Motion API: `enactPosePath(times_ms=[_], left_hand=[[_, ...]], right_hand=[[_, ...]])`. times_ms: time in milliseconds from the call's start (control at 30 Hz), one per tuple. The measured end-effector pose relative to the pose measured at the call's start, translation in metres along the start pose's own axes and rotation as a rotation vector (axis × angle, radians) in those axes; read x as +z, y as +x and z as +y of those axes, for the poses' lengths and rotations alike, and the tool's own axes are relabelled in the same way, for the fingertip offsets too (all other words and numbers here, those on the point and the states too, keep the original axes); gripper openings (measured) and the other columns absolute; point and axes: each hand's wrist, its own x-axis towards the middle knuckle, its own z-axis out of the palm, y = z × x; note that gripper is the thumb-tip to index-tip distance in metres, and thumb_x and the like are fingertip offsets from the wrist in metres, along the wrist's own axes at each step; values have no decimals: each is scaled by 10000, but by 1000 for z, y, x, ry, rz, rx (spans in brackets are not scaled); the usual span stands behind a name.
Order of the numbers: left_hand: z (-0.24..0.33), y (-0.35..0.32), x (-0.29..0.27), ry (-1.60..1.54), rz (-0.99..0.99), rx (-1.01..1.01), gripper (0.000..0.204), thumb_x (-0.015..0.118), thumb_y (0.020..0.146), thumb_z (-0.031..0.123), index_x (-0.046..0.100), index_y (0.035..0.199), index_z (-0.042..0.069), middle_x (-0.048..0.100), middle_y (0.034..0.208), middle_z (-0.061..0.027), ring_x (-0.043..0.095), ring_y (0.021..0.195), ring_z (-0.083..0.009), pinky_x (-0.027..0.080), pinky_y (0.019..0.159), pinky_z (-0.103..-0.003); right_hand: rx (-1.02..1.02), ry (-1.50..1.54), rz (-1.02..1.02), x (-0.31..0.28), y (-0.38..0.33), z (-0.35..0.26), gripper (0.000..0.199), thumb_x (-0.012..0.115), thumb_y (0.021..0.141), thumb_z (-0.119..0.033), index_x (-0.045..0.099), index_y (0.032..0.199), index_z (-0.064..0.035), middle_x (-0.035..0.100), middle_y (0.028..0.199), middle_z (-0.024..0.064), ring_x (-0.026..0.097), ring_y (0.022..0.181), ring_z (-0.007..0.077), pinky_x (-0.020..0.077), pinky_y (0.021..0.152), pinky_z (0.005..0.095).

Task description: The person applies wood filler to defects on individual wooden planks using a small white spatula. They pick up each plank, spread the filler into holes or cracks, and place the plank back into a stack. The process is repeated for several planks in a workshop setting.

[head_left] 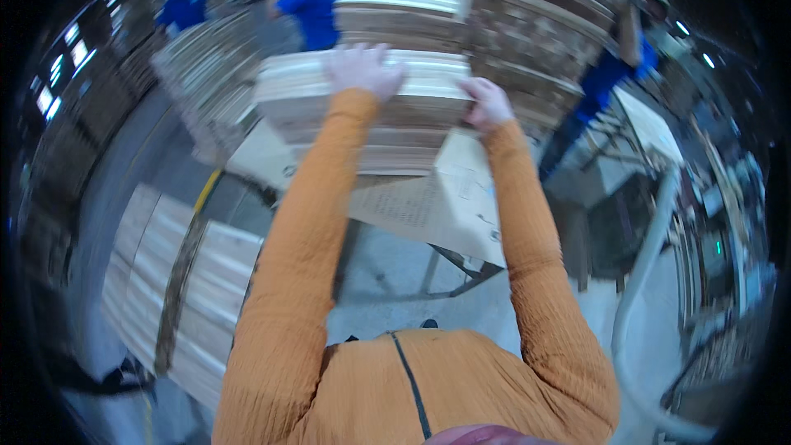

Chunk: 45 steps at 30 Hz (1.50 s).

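A stack of pale wooden boards [387, 107] rises in front of me on a cardboard-covered stand. My left hand [365, 72] lies on top of it, fingers spread over the upper boards. At the stack's right end, my right hand [488, 105] has its fingers bent around the corner of the top wooden board, slightly blurred. Below the boards, a cardboard sheet [465, 189] with faint markings hangs over the stand's front and right side. A metal leg [461, 268] of the stand shows underneath.
More board stacks [210, 66] stand at the left and behind. Wide boards [140, 280] lie low at my left, crossed by a dark strip. People in blue shirts [309, 12] work beyond, one by a table [651, 128] at right. A pale hose [647, 280] curves down nearby.
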Motion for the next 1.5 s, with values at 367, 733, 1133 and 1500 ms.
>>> enactPosePath(times_ms=[367,733,1133,1500], left_hand=[[21,0,11,-130,71,-35,540,448,809,511,592,1210,179,519,1281,-147,370,1273,-368,183,1054,-591],[9,21,23,-27,107,-57,566,450,802,552,571,1244,219,534,1264,-93,435,1205,-312,298,1004,-510],[18,36,30,8,47,7,596,417,811,598,555,1263,235,523,1292,-114,420,1234,-326,253,1032,-514],[20,31,27,-44,81,4,602,443,813,595,548,1268,215,473,1347,-98,374,1270,-306,233,1054,-501]], right_hand=[[-376,279,238,-95,-68,17,53,556,906,-45,563,954,-67,620,965,36,583,859,133,474,720,299],[-457,187,1165,-240,-246,105,249,502,927,-254,596,784,-73,609,737,41,521,580,88,381,510,190],[-276,155,1210,-265,-257,233,141,520,922,-228,462,837,-132,439,656,-19,401,519,87,355,440,248],[-86,-913,1005,-232,-251,269,519,713,654,-141,547,1128,-7,493,1075,162,534,1008,290,455,892,388]])
